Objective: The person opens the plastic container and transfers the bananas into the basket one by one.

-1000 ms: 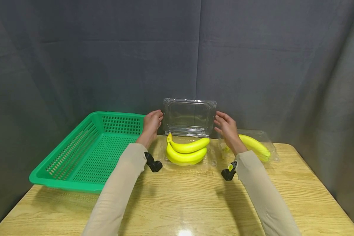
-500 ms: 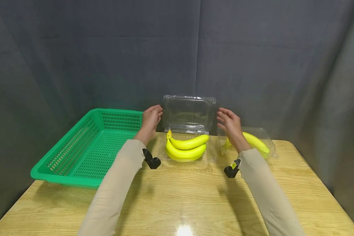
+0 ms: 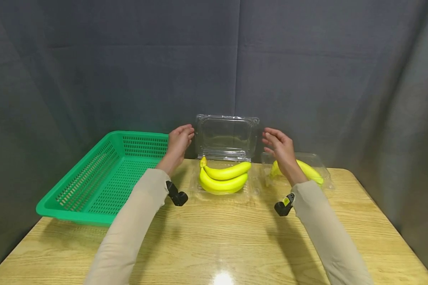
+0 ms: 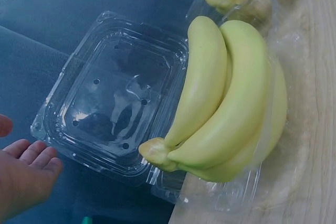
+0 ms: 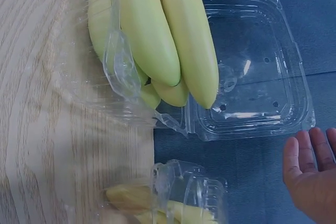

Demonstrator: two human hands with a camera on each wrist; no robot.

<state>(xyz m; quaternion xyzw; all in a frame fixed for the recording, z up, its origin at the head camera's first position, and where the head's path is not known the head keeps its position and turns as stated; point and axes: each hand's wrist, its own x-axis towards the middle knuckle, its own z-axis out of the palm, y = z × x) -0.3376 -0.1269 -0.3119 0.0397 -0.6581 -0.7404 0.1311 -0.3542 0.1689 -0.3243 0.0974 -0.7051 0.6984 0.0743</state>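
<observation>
Head view, bananas: the bunch (image 3: 224, 179) lies in the base (image 3: 255, 190) of a clear clamshell on the table (image 3: 221, 241), its long axis running left to right, lower than both hands and closer to the person.
Head view, lid: the clear lid (image 3: 226, 132) stands upright behind the bunch, its long side spanning the gap between the hands.
Head view, nearer hand: the left hand (image 3: 179, 140) looks closer, just beside the lid's left edge; the right hand (image 3: 281, 147) is slightly apart from the right edge.
Head view, grip: both hands appear free of any hold, palms turned inward, fingers bent a little towards the lid.
Head view, sides: a green basket (image 3: 108, 219) sits to the left, a second banana pack (image 3: 318, 157) to the right.
Left wrist view, stem: the stem end (image 4: 153, 151) lies on the left hand's side; that hand's fingers reach near a lid corner, contact hard to tell.
Right wrist view, tips: the banana tips lie on the right hand's side; its fingers extend loosely near the lid's corner, grasping nothing.
</observation>
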